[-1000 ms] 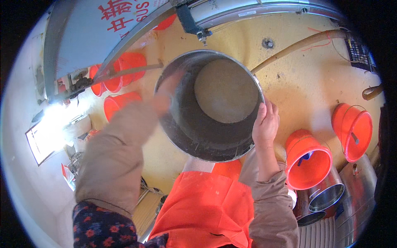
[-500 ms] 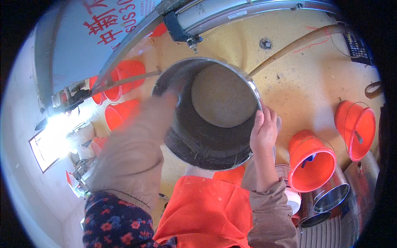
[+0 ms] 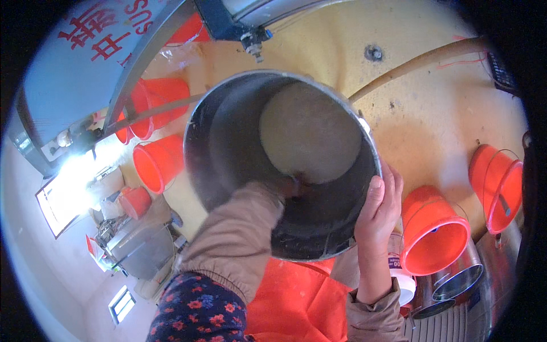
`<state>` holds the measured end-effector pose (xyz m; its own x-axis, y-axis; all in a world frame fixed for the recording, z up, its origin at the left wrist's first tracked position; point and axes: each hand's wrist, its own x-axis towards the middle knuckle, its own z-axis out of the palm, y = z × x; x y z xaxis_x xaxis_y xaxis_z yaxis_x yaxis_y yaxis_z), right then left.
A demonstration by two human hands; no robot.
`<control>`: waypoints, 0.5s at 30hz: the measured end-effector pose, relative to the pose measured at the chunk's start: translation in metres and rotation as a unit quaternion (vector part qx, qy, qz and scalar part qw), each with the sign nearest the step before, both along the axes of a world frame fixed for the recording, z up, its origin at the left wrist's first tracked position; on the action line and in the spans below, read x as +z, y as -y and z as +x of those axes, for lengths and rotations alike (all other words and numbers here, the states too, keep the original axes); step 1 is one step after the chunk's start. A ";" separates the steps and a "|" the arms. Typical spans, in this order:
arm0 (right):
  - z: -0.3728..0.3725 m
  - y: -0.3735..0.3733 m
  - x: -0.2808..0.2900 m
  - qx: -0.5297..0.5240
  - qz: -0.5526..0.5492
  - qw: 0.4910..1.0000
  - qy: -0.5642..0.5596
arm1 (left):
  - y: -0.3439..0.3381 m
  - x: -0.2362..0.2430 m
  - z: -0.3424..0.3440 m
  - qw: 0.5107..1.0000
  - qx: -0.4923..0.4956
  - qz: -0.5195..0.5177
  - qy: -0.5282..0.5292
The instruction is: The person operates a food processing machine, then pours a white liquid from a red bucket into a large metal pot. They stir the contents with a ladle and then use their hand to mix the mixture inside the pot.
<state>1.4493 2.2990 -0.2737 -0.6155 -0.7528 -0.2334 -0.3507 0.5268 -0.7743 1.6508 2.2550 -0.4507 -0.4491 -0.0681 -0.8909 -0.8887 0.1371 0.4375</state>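
Observation:
A deep, round metal bucket (image 3: 228,142) is tilted with its mouth toward me; the inner wall is dark and the round bottom is paler. My right hand (image 3: 378,208) grips its right rim, thumb toward the mouth and fingers around the outside. My left arm reaches into the mouth, and my left hand (image 3: 293,187) is low inside, near where wall meets bottom. Shadow and blur hide its fingers, so whether it holds anything does not show. Behind the bucket's lower edge hangs a red apron (image 3: 299,296) over my front.
Red pails (image 3: 436,233) stand at the right, beside shiny metal pails (image 3: 458,279) and a white tub (image 3: 404,288). More red pails (image 3: 158,162) are at the left. A hose (image 3: 416,65) runs over the yellowish floor (image 3: 336,40). A metal machine frame (image 3: 225,20) crosses the top.
My left hand has gone from the bucket's left rim down into its inside. The bucket looks larger and a little lower in view. My right hand keeps its grip on the rim.

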 end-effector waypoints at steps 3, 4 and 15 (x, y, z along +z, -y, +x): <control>0.000 -0.001 0.000 0.014 0.002 1.000 -0.012 | 0.086 0.006 0.049 0.966 -0.206 -0.131 0.083; 0.001 -0.001 -0.001 0.014 -0.002 1.000 -0.018 | 0.118 0.003 0.060 0.942 -0.258 -0.196 0.091; 0.003 -0.001 -0.007 -0.003 -0.011 1.000 0.020 | 0.126 -0.119 0.013 0.816 -0.348 -0.445 0.120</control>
<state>1.4520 2.3002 -0.2810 -0.6102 -0.7547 -0.2410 -0.3161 0.5109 -0.7994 1.6642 2.1285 -0.5698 -0.4745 -0.5387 -0.6962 -0.5051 0.8143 -0.2859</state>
